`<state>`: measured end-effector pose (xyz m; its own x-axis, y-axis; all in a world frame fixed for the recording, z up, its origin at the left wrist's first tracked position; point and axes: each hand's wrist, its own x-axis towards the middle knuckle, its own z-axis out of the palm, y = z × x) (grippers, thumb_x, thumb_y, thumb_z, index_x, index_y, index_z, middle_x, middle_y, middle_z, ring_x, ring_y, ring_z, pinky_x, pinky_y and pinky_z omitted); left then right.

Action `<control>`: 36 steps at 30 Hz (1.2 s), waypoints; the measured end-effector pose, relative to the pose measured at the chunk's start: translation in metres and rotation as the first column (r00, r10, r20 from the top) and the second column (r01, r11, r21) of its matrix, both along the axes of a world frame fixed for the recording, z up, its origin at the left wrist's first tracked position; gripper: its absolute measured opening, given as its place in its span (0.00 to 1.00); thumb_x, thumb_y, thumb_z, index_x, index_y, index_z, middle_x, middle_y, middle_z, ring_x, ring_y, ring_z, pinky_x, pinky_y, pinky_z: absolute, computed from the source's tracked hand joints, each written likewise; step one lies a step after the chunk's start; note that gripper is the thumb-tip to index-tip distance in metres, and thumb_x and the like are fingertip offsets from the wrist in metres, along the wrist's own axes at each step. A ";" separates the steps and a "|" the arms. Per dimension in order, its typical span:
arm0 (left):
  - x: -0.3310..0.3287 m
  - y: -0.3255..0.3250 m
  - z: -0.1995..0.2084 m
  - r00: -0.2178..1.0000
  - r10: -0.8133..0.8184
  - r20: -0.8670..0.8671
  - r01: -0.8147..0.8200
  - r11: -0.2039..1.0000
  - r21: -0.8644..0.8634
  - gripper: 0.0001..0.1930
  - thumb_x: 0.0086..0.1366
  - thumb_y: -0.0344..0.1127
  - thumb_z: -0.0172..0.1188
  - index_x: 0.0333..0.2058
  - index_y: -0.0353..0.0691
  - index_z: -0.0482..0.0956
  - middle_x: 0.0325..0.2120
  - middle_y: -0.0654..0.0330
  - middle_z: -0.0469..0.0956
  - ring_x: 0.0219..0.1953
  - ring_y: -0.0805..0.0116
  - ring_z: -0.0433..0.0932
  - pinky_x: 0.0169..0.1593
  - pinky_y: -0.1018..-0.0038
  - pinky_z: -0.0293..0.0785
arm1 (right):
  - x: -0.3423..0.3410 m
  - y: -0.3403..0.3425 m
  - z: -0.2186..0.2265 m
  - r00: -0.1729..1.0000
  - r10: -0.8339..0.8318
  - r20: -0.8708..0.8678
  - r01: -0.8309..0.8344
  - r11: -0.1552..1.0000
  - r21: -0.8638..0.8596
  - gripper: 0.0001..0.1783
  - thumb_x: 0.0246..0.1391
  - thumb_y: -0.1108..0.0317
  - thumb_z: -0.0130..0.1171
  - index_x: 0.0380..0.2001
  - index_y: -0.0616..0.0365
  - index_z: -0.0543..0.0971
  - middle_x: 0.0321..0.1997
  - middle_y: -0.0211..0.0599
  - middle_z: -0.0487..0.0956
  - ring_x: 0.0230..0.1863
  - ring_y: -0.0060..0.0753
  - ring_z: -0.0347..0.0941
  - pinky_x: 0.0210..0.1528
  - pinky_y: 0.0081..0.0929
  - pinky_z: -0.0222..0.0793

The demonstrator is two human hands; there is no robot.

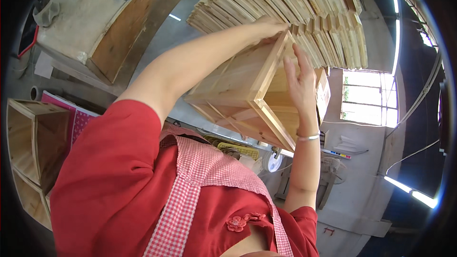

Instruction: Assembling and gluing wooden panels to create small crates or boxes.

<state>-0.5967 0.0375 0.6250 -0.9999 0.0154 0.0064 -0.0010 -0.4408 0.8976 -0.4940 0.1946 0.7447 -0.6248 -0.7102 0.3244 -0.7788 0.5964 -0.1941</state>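
A pale wooden box [231, 81] stands tilted in view in front of me, its open side facing right. My left hand [270, 28] reaches across the box and grips its far upper corner, with some fingertips hidden behind the wood. Beside the open side is my right hand [301, 80], its fingers stretched out and apart, a bangle on the wrist. Whether its palm touches the frame I cannot tell.
Many thin wooden panels [281, 0] are stacked just beyond the box. A bench with a wooden side [124, 33] stands at upper left, and more wooden boxes [50, 135] at lower left. Below the box are a yellow basket [240, 150] and a white round object [273, 163].
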 end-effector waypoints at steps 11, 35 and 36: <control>0.017 0.000 -0.031 0.981 0.078 -0.177 -0.055 0.990 0.132 0.21 0.69 0.50 0.55 0.47 0.38 0.81 0.44 0.61 0.80 0.46 0.73 0.74 0.47 0.72 0.72 | -0.027 -0.012 -0.034 0.994 -0.110 0.005 0.108 0.988 0.113 0.42 0.61 0.46 0.57 0.62 0.76 0.65 0.68 0.71 0.60 0.71 0.66 0.53 0.71 0.50 0.49; 0.054 -0.027 0.006 0.960 -0.250 0.131 0.225 0.958 0.178 0.12 0.58 0.41 0.66 0.32 0.38 0.80 0.28 0.62 0.76 0.30 0.71 0.78 0.39 0.71 0.81 | -0.050 -0.013 -0.027 0.997 -0.080 0.015 0.078 0.994 0.080 0.41 0.56 0.47 0.63 0.60 0.72 0.69 0.61 0.61 0.69 0.61 0.59 0.65 0.63 0.44 0.61; 0.053 -0.028 0.008 0.960 -0.247 0.131 0.222 0.958 0.179 0.12 0.58 0.41 0.66 0.32 0.38 0.80 0.28 0.62 0.76 0.30 0.71 0.78 0.39 0.71 0.81 | -0.050 -0.014 -0.028 0.994 -0.095 -0.044 0.099 0.990 0.102 0.41 0.56 0.48 0.63 0.60 0.73 0.69 0.60 0.60 0.70 0.61 0.59 0.65 0.63 0.45 0.61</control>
<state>-0.5439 0.0093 0.6331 -0.9576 0.2607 -0.1224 -0.2516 -0.5507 0.7959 -0.5436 0.1810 0.7163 -0.6807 -0.6778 0.2780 -0.7220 0.6850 -0.0978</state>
